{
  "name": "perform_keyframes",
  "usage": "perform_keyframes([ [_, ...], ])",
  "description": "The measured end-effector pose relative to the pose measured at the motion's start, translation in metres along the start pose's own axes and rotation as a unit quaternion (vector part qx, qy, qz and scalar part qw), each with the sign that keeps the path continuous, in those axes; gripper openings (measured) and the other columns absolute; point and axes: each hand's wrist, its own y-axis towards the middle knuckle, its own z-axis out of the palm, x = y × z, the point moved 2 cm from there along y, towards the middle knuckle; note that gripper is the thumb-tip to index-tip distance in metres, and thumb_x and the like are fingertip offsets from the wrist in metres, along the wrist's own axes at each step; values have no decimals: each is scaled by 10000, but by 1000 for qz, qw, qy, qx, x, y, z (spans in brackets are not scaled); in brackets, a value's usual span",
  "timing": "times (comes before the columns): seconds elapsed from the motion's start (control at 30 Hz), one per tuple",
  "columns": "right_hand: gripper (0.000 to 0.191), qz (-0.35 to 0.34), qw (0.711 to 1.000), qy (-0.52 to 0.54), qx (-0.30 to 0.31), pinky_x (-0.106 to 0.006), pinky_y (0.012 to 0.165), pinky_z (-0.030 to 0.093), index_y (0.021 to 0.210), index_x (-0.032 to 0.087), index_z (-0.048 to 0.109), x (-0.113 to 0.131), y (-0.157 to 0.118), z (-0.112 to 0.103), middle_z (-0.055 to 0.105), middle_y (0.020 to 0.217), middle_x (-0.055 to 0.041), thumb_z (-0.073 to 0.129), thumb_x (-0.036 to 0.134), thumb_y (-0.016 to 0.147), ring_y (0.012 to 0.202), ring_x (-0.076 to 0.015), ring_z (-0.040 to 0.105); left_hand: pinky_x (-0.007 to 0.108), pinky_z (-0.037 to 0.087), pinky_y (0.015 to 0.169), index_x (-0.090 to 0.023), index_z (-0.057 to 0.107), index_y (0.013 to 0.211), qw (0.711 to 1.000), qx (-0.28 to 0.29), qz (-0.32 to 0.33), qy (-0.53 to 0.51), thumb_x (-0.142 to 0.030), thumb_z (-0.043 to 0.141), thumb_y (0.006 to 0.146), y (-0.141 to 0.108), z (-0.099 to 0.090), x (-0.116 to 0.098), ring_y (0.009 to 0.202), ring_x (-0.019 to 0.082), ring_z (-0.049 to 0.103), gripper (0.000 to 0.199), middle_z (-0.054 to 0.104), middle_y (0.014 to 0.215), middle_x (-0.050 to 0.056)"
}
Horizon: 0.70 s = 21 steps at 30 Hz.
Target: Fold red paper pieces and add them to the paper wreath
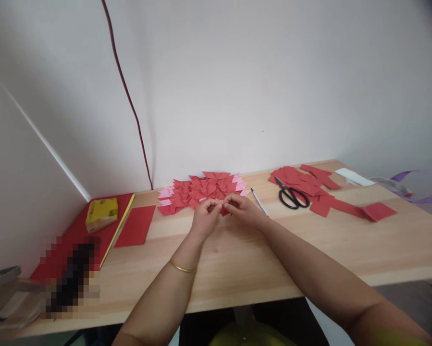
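Observation:
Both my hands meet over the middle of the wooden table (233, 269), fingertips pinched on a small piece of red paper (226, 211). My left hand (205, 218) grips its left side between thumb and fingers. On the other side, my right hand (245, 211) pinches it too. Most of the paper is hidden by the fingers, so its folds do not show. Just behind the hands lies a pile of folded red and pink paper pieces (208, 185). To the right of my right hand is a thin white pen (259, 202) with a dark tip.
Black-handled scissors (291, 194) lie against several cut red paper pieces (320, 185) at the right. On the left are a red sheet (135, 226), a yellow packet (102, 215) and a yellow strip (118, 228). A dark cable (124, 84) hangs down the wall.

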Motion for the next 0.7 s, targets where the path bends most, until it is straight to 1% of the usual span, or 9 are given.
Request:
perform_keyframes([
  [0.07, 107, -11, 1000, -5, -6, -238, 602, 401, 766, 179, 546, 0, -1, 1, 575, 683, -2, 529, 274, 811, 632, -119, 517, 243, 404, 640, -151, 623, 704, 1000, 18, 1, 5, -296, 617, 725, -1, 1, -2, 634, 119, 518, 147, 606, 682, 11],
  [0.13, 76, -38, 999, -27, -11, -236, 597, 389, 723, 183, 529, 1, -1, 2, 565, 665, 4, 524, 224, 787, 616, -116, 500, 249, 413, 651, -154, 619, 701, 999, 33, 2, 6, -285, 613, 729, -2, 3, -1, 640, 123, 530, 134, 615, 683, 12],
  [0.2, 81, -67, 996, -50, -15, -233, 586, 373, 685, 185, 509, 2, -1, 3, 548, 649, 9, 518, 186, 766, 603, -112, 479, 255, 418, 668, -156, 612, 690, 999, 43, 14, 22, -272, 604, 739, -2, 3, 1, 651, 128, 539, 126, 619, 678, 12],
  [0.27, 88, -78, 995, -54, -14, -229, 578, 361, 676, 186, 493, 3, -1, 3, 532, 646, 13, 506, 168, 762, 600, -111, 464, 261, 421, 684, -158, 607, 690, 997, 53, 31, 36, -276, 597, 752, -2, 3, 2, 670, 133, 546, 134, 624, 684, 14],
  [0.37, 89, -54, 998, -20, 0, -228, 579, 363, 699, 187, 476, 2, -2, 3, 510, 648, 18, 492, 192, 787, 605, -110, 458, 264, 428, 705, -159, 599, 701, 997, 76, 34, 1, -305, 604, 760, 0, 1, 2, 694, 135, 553, 157, 629, 708, 15],
  [0.47, 111, -18, 999, 22, 15, -230, 581, 378, 720, 187, 477, 0, -1, 2, 487, 643, 26, 501, 254, 806, 600, -110, 457, 272, 436, 755, -156, 617, 747, 992, 110, 1, -58, -309, 625, 746, 2, -1, 3, 741, 138, 573, 153, 649, 768, 23],
  [0.53, 141, -1, 999, 38, 27, -232, 591, 391, 735, 185, 489, 0, -1, 0, 489, 650, 27, 520, 299, 812, 606, -109, 464, 279, 437, 789, -154, 639, 783, 989, 126, -20, -76, -295, 638, 733, 3, -2, 3, 776, 142, 587, 150, 664, 810, 33],
  [0.6, 181, 12, 999, 39, 35, -237, 625, 406, 771, 179, 524, 0, 0, -3, 509, 678, 21, 537, 352, 823, 636, -111, 480, 281, 440, 799, -151, 651, 792, 989, 109, -34, -91, -280, 652, 716, 3, -3, 5, 782, 142, 593, 150, 669, 818, 36],
  [0.7, 278, 27, 998, 58, 25, -254, 695, 432, 896, 183, 583, -2, 1, -9, 552, 764, 4, 499, 445, 860, 714, -120, 520, 277, 453, 755, -149, 649, 796, 990, 27, -57, -125, -282, 672, 686, 5, -5, 11, 716, 129, 589, 175, 658, 762, 22],
])
